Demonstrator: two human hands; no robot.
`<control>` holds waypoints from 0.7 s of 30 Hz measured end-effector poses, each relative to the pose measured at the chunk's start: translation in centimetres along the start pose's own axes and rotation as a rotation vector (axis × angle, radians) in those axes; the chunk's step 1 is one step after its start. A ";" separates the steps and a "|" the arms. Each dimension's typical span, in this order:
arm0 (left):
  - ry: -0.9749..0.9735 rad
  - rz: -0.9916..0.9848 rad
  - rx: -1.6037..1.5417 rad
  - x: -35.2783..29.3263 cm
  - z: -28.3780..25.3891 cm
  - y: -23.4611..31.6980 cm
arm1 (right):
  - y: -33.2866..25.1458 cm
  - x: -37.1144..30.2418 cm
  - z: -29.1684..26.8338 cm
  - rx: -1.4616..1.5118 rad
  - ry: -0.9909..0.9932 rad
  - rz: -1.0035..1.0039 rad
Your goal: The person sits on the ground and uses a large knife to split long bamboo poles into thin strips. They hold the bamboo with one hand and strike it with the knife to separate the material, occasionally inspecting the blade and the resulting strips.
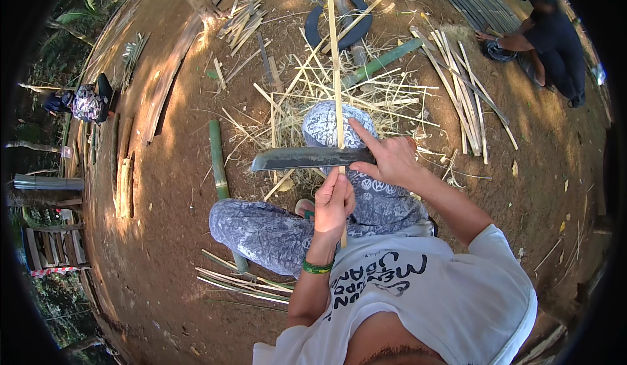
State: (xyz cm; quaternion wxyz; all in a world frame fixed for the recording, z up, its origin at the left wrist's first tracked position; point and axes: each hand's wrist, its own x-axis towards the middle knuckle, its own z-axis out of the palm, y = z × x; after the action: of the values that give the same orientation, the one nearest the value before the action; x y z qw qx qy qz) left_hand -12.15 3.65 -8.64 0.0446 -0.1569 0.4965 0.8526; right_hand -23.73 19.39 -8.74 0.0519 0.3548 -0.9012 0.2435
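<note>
A long, pale bamboo strip (336, 71) runs away from me over my raised knee. My left hand (332, 203) pinches its near part between thumb and fingers, just below the blade. Across the strip lies a machete (294, 158) with a dark, broad blade, its tip toward the left. My right hand (394, 160) is closed round the handle, which it mostly hides; the index finger stretches forward beside the strip. Blade and strip cross, and they seem to touch. Below my knee, a heap of thin bamboo shavings (385, 107) covers the ground.
Green bamboo poles (218, 156) (385, 62) lie left and ahead. Split strips (457, 97) are spread at right, with more strips (245, 280) by my left leg. A black ring (312, 28) lies ahead. One person (555, 45) crouches at far right, another (91, 100) at far left.
</note>
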 end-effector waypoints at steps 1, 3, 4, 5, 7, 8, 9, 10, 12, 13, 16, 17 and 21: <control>0.005 -0.006 -0.004 -0.6 0.2 0.1 | 0.0 0.0 -0.2 0.009 0.005 0.005; -0.048 0.003 0.014 -2.0 -0.2 -0.2 | 0.7 0.4 -0.3 0.080 -0.024 0.116; -0.045 -0.004 0.015 -2.2 -0.3 -0.4 | 0.9 0.4 -0.3 0.081 -0.026 0.123; -0.043 -0.011 0.016 -2.3 -0.3 -0.5 | 1.0 0.4 -0.3 0.083 -0.028 0.130; -0.030 -0.008 0.003 -2.1 0.0 -0.3 | 0.8 0.5 -0.4 0.108 -0.020 0.141; -0.023 0.000 -0.006 -1.1 0.3 0.0 | 0.6 0.4 -0.5 0.085 -0.034 0.101; -0.015 0.013 -0.015 -0.1 0.6 0.5 | 0.2 0.2 -0.6 0.063 -0.047 0.056; 0.003 0.022 0.006 0.6 0.8 0.8 | -0.1 0.1 -0.7 0.039 -0.059 0.013; 0.036 0.033 0.049 1.6 1.2 1.3 | -0.6 0.1 -0.6 0.020 -0.047 -0.029; 0.016 0.004 0.055 2.0 0.4 1.0 | -0.5 0.2 -0.3 0.018 -0.035 -0.033; 0.028 0.018 0.068 1.7 0.8 1.3 | -0.4 0.3 -0.1 -0.002 -0.036 -0.032; 0.026 0.018 0.071 1.6 0.7 1.2 | -0.3 0.2 0.0 -0.013 -0.037 -0.034; 0.012 0.023 0.078 1.0 0.1 0.9 | 0.0 0.0 0.9 -0.011 0.008 -0.061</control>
State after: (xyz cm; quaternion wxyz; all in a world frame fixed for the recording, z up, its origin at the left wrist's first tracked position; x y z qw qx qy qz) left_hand -13.32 3.19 -8.11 0.0381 -0.1544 0.5312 0.8322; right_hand -23.67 18.97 -9.57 0.0648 0.3807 -0.8912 0.2380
